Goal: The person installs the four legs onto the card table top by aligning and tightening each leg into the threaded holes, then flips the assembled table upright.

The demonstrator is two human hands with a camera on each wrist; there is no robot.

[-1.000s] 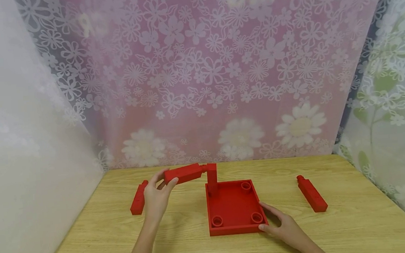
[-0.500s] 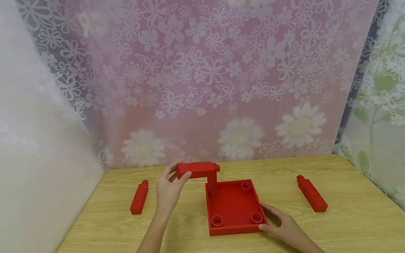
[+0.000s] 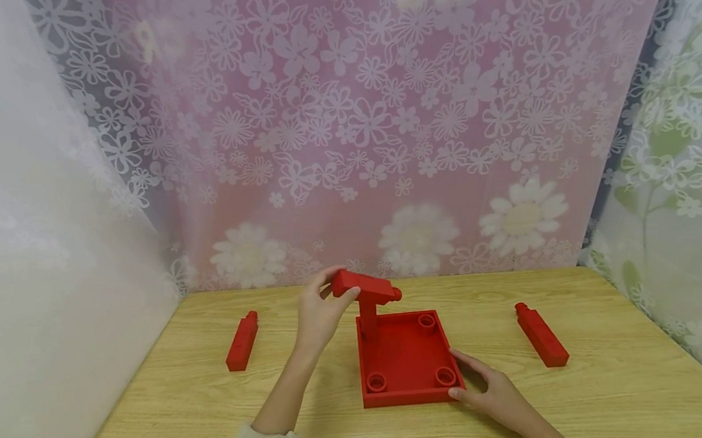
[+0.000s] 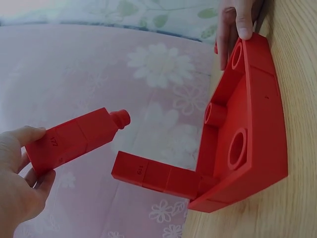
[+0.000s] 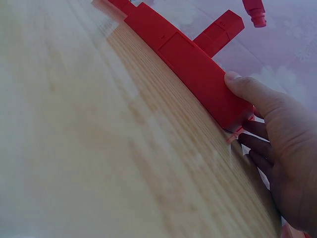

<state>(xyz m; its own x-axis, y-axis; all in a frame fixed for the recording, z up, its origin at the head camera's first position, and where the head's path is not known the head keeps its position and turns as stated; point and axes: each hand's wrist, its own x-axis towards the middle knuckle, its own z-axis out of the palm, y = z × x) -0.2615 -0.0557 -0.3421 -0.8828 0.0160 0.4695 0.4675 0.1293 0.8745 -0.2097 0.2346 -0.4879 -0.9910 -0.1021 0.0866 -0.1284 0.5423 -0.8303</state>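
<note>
My left hand (image 3: 320, 321) grips the plain end of a red square table leg (image 3: 365, 288) by its sides, above the table. Its knobbed end points right and slightly down in the head view. Below it, a second leg (image 4: 156, 173) stands upright at the far left corner of the red, tray-like table top (image 3: 406, 355); the left wrist view shows a gap between the two legs. Round sockets show at the other corners. My right hand (image 3: 495, 397) holds the near right corner of the table top, thumb (image 5: 240, 84) on its front side and fingers along the right side.
One loose red leg (image 3: 242, 341) lies on the wooden table (image 3: 317, 414) at the left. Another loose leg (image 3: 542, 334) lies at the right. A flowered pink curtain (image 3: 345, 144) hangs behind the table, with pale sheets at both sides.
My left hand has carried its leg rightward and a little up, over the standing leg; its knobbed end has swung downward. The right hand and the table top have stayed put.
</note>
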